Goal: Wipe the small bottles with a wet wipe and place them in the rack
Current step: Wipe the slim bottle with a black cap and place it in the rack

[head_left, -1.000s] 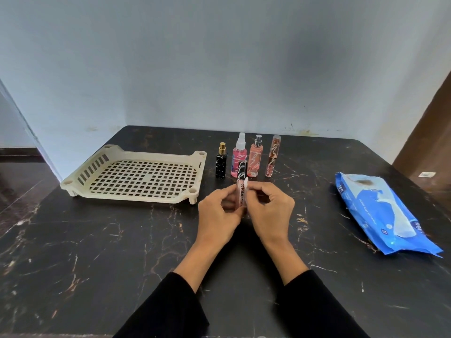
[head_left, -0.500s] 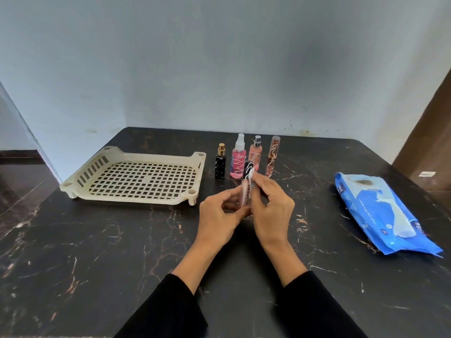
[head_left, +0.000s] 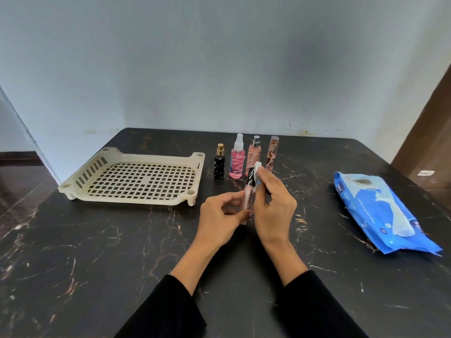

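Your left hand [head_left: 220, 217] pinches the tube [head_left: 249, 196] upright. Your right hand [head_left: 273, 206] rubs a wipe [head_left: 256, 172] on its cap, rack [head_left: 136, 176] off left.

Bare table [head_left: 97, 264] lies before the rack [head_left: 136, 176]; four upright bottles [head_left: 236, 162] crowd its right edge.

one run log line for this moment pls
step: wiping | left hand: holds lip gloss tube | right hand: rubs wet wipe on cap | rack: no bottles | four bottles standing
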